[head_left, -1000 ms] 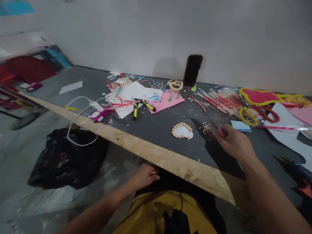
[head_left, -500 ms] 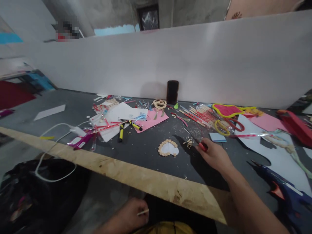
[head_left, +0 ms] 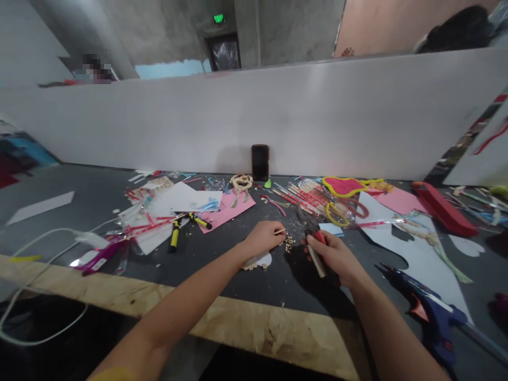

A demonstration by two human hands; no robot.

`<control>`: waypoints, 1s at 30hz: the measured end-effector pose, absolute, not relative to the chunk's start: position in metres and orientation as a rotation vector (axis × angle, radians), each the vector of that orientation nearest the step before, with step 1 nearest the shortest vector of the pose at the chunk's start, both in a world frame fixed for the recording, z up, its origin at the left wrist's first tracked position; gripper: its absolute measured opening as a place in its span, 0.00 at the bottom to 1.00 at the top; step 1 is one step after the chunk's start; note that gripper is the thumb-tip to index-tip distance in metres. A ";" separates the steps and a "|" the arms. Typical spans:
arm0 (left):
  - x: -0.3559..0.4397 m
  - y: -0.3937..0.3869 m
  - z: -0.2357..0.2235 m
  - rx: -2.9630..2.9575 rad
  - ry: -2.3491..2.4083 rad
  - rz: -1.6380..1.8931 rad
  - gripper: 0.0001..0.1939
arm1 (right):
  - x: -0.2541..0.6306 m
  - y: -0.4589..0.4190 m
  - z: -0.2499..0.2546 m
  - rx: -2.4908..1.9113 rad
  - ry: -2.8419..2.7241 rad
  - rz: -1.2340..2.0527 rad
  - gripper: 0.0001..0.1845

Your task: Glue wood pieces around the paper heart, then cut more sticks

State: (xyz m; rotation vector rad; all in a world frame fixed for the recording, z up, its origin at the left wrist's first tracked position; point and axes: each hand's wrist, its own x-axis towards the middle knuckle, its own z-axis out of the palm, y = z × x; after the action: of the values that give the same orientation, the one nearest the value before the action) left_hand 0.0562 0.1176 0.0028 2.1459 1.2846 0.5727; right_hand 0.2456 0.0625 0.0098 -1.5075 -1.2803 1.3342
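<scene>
My left hand point(head_left: 264, 238) is closed on a short thin wooden stick point(head_left: 280, 231), its tip poking out past the fingers toward the right. My right hand point(head_left: 331, 254) grips a pair of pliers point(head_left: 307, 219) with red on the handles, jaws pointing up and away over the table. Between the hands lies a small pile of cut wooden bits point(head_left: 289, 244). Under my left hand and wrist, partly hidden, is a white paper cutout point(head_left: 265, 260) with wooden bits along its edge.
To the right lies a blue glue gun point(head_left: 431, 307) on white paper. Wooden sticks in red-patterned wrappers point(head_left: 305, 196) and a red case point(head_left: 446, 209) sit farther back. A phone point(head_left: 260, 161) leans on the partition. Yellow-black handled tools point(head_left: 174, 235) and a purple glue gun point(head_left: 97, 259) lie left.
My left hand has risen from below the table edge to above the paper cutout, still holding the stick. My right hand has turned the pliers more upright. The view has shifted right and up.
</scene>
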 end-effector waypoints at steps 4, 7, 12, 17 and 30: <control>0.062 0.133 -0.005 2.151 1.281 0.535 0.09 | 0.251 0.063 0.013 -1.376 -1.117 1.487 0.16; 0.058 0.135 -0.006 2.118 1.256 0.530 0.10 | 0.252 0.062 0.015 -1.288 -1.040 1.542 0.15; 0.043 0.121 -0.002 1.974 1.214 0.608 0.17 | 0.247 0.058 0.021 -1.167 -1.010 1.544 0.15; 0.033 0.099 0.001 1.467 1.048 0.853 0.18 | 0.241 0.054 0.021 -1.402 -1.425 1.110 0.07; 0.034 0.094 -0.005 1.133 0.987 1.102 0.14 | 0.233 0.053 0.003 -1.321 -2.229 0.408 0.13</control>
State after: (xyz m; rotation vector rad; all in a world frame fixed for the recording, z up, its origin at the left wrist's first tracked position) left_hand 0.0344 0.0937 -0.0051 1.1326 0.9875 1.1019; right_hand 0.2332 0.0533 0.0032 -1.3207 -2.2291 0.4075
